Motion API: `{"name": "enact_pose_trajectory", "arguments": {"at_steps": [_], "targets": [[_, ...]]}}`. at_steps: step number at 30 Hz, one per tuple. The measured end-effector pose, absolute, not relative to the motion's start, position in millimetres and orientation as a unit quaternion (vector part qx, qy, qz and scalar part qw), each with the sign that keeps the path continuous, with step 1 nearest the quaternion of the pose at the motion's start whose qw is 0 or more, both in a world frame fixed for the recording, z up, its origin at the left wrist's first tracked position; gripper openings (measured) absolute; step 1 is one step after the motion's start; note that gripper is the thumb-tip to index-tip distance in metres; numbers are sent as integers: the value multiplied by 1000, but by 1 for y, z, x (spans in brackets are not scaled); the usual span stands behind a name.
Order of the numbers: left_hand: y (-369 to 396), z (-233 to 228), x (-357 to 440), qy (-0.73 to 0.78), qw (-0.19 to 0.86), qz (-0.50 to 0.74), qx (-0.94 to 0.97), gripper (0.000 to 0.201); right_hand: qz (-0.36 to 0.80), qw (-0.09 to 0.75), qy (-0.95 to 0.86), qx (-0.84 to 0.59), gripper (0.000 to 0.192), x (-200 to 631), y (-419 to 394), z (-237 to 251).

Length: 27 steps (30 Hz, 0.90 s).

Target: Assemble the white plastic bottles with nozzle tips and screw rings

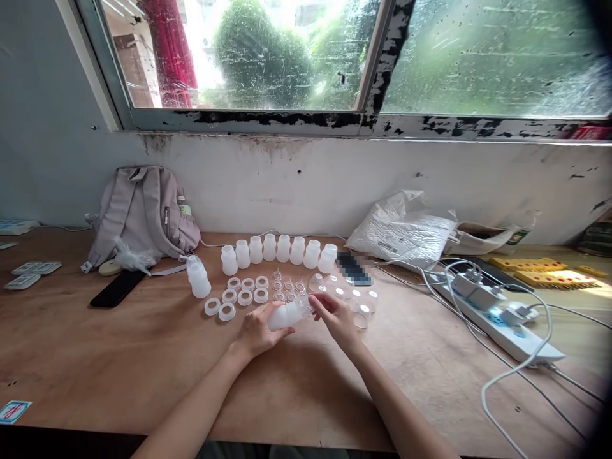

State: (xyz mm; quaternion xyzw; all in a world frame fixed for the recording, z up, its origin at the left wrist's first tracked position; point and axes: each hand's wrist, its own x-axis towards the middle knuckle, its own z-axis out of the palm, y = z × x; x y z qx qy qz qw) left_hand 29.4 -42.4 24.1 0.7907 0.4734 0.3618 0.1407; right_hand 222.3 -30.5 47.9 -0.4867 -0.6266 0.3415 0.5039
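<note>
My left hand point(261, 330) is closed around a frosted white baby bottle point(284, 315), tilted with its top toward the right. At that end sits a clear piece point(301, 305), and the fingertips of my right hand point(329, 312) pinch at it; its exact kind is hard to make out. Just beyond my hands lie several white collar rings point(230, 296), several clear bottle nipples point(289, 287) and several clear dome caps point(363, 310). Behind them stands a curved row of frosted bottles point(284, 248). Another bottle point(198, 277) stands apart at the left.
A black phone point(117, 289) and a pale backpack point(143, 213) are at the left. At the right lie a silver plastic mailer point(404, 229), a white power strip point(507, 328) with loose cables, and yellow blocks point(554, 278). A wall with a window stands behind the wooden table point(143, 370).
</note>
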Motion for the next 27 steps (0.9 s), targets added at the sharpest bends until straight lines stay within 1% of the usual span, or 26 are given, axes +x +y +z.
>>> {"name": "enact_pose_trajectory", "arguments": {"at_steps": [7,11,16,27], "targets": [[-41,23,28,471,150,356,793,47,334,515,-624,-483,34,214,-34,44],[-41,21,29,464,149,357,796,47,322,535,-619,-476,31,209,-34,37],[-40,19,31,465,126,360,799,44,331,549,-614,-462,26,205,-34,27],[-38,14,31,466,81,366,802,40,346,557,-600,-458,24,193,-32,21]]}}
